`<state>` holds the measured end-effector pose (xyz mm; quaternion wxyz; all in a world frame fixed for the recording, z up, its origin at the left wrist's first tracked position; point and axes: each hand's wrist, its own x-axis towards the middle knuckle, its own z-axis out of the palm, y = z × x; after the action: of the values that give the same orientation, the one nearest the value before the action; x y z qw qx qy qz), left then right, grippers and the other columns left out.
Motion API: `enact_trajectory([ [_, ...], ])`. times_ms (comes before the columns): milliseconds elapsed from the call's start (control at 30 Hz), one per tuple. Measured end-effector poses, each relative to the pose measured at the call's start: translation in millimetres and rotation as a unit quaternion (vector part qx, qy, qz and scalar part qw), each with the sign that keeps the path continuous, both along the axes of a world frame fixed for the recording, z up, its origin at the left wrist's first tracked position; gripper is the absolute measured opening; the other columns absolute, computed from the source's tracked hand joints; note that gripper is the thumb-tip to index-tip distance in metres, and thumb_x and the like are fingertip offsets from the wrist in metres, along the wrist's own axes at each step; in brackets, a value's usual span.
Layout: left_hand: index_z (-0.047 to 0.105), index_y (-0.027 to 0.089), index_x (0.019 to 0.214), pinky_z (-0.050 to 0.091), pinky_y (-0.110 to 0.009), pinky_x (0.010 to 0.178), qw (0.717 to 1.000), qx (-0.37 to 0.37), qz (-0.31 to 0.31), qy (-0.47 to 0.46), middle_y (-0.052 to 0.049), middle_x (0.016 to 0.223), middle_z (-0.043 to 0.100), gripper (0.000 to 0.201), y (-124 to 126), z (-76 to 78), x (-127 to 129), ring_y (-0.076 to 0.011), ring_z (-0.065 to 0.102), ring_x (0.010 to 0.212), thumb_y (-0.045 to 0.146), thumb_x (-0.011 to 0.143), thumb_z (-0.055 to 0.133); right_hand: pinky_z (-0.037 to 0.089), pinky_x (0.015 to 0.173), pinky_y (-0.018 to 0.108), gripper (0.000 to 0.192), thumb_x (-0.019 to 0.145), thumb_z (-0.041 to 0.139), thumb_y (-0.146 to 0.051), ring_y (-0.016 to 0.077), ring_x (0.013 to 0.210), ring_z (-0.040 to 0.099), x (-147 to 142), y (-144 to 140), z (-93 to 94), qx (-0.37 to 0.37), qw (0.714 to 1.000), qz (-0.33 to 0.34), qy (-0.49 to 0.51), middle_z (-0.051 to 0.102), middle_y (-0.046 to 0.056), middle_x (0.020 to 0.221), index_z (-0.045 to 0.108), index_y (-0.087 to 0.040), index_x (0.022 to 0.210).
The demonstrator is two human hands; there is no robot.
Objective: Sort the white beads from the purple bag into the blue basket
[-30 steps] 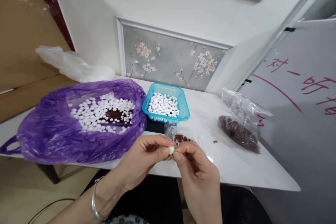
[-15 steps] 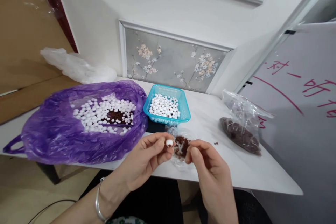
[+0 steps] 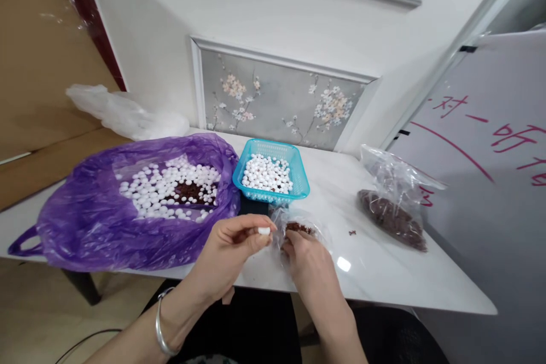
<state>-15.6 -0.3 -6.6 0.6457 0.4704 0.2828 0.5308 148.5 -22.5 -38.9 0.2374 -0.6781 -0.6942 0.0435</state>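
Note:
A small white cap-like bead (image 3: 264,231) is pinched between the thumb and forefinger of my left hand (image 3: 232,250). Just to its right, my right hand (image 3: 310,259) reaches down into a clear plastic bag (image 3: 321,228) of small brown pieces (image 3: 294,227). Its fingers are bunched among the pieces, and the tips are hidden, so I cannot see what they grip. Behind both hands stands a blue basket (image 3: 302,173) holding many white beads (image 3: 264,173), a few with brown showing.
A purple plastic bag (image 3: 98,210) lies open on the left, with white beads and brown pieces inside. On the right of the white table (image 3: 443,284) rests a clear bag of brown material (image 3: 392,216). A whiteboard (image 3: 490,210) stands beyond it.
My right hand has moved down and left, into the clear bag of brown pieces. My left hand still pinches the white bead, now turned so that its brown underside no longer shows.

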Motion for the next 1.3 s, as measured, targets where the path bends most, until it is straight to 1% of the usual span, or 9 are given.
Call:
enact_trajectory([
  [100, 0.078, 0.022, 0.089, 0.053, -0.023, 0.072, 0.999, -0.018, 0.042, 0.023, -0.003, 0.082, 0.076, 0.016, 15.0, 6.7, 3.2, -0.0114, 0.064, 0.069, 0.027, 0.074, 0.078, 0.038, 0.054, 0.03, 0.024, 0.082, 0.052, -0.003, 0.0247, 0.07, 0.067, -2.6, 2.0, -0.4, -0.008, 1.0, -0.004, -0.022, 0.072, 0.01, 0.079, 0.07, -0.019, 0.081],
  [167, 0.075, 0.018, 0.101, 0.056, -0.028, 0.074, 0.987, 0.048, 0.081, 0.128, -0.006, 0.089, 0.076, 0.024, 35.3, 13.0, 6.1, -0.0145, 0.067, 0.072, 0.031, 0.082, 0.069, 0.036, 0.052, 0.029, 0.024, 0.08, 0.053, -0.002, 0.0242, 0.068, 0.067, -4.3, 2.1, -0.5, -0.006, 1.0, -0.004, -0.027, 0.072, 0.01, 0.08, 0.07, -0.019, 0.079],
  [233, 0.072, 0.014, 0.11, 0.056, -0.034, 0.077, 0.954, 0.134, 0.116, 0.242, -0.011, 0.096, 0.076, 0.032, 61.7, 18.9, 9.4, -0.0203, 0.07, 0.077, 0.032, 0.085, 0.063, 0.036, 0.052, 0.029, 0.024, 0.082, 0.051, -0.004, 0.0236, 0.068, 0.066, -5.0, 2.0, -1.7, 0.003, 1.0, 0.001, -0.024, 0.071, 0.009, 0.081, 0.069, -0.019, 0.078],
  [400, 0.067, 0.016, 0.122, 0.046, -0.035, 0.1, 0.897, 0.226, 0.158, 0.346, -0.011, 0.129, 0.067, 0.046, 114.9, 32.8, 4.6, -0.0269, 0.061, 0.116, 0.015, 0.077, 0.064, 0.048, 0.058, 0.028, 0.027, 0.088, 0.046, -0.011, 0.0203, 0.073, 0.068, 2.7, 3.0, -11.0, 0.046, 0.998, 0.039, 0.022, 0.07, 0.008, 0.087, 0.07, -0.02, 0.079],
  [500, 0.069, 0.016, 0.12, 0.042, -0.032, 0.103, 0.858, 0.259, 0.155, 0.416, -0.009, 0.13, 0.066, 0.041, 116.9, 45.2, -20.1, -0.0254, 0.057, 0.121, 0.017, 0.08, 0.058, 0.053, 0.066, 0.03, 0.028, 0.088, 0.045, -0.016, 0.0218, 0.081, 0.069, 11.0, 2.5, -15.8, 0.077, 0.995, 0.039, 0.06, 0.07, 0.013, 0.097, 0.073, -0.017, 0.084],
  [633, 0.075, 0.016, 0.106, 0.046, -0.033, 0.094, 0.804, 0.255, 0.133, 0.521, -0.007, 0.108, 0.076, 0.032, 99.8, 58.4, -70.1, -0.0253, 0.068, 0.099, 0.023, 0.083, 0.055, 0.054, 0.067, 0.031, 0.027, 0.085, 0.048, -0.021, 0.0224, 0.079, 0.069, 16.5, 0.2, -15.2, 0.096, 0.99, 0.03, 0.094, 0.071, 0.012, 0.095, 0.072, -0.019, 0.075],
  [800, 0.08, 0.02, 0.081, 0.049, -0.03, 0.079, 0.747, 0.241, 0.046, 0.618, -0.005, 0.085, 0.08, 0.023, 87.4, 40.6, -108.2, -0.0246, 0.071, 0.081, 0.019, 0.076, 0.058, 0.05, 0.059, 0.03, 0.02, 0.082, 0.049, -0.02, 0.0214, 0.068, 0.066, 12.7, 0.2, -14.6, 0.092, 0.989, 0.031, 0.112, 0.07, 0.006, 0.083, 0.068, -0.021, 0.075],
  [1000, 0.079, 0.024, 0.092, 0.048, -0.027, 0.08, 0.723, 0.242, -0.027, 0.647, -0.004, 0.093, 0.079, 0.032, 81.4, 6.8, -108.0, -0.0225, 0.071, 0.089, 0.013, 0.076, 0.053, 0.05, 0.063, 0.029, 0.013, 0.084, 0.053, -0.022, 0.019, 0.065, 0.065, 10.2, -6.2, -9.8, 0.078, 0.985, 0.042, 0.146, 0.07, 0.002, 0.078, 0.066, -0.023, 0.082],
  [1300, 0.077, 0.022, 0.092, 0.048, -0.027, 0.081, 0.717, 0.235, -0.047, 0.655, -0.005, 0.092, 0.078, 0.029, 82.4, 4.2, -109.4, -0.0222, 0.07, 0.089, 0.014, 0.076, 0.055, 0.054, 0.071, 0.031, 0.018, 0.084, 0.058, -0.029, 0.0201, 0.069, 0.069, 7.7, -12.1, -1.1, 0.054, 0.97, -0.002, 0.238, 0.073, 0.003, 0.081, 0.07, -0.022, 0.095],
])
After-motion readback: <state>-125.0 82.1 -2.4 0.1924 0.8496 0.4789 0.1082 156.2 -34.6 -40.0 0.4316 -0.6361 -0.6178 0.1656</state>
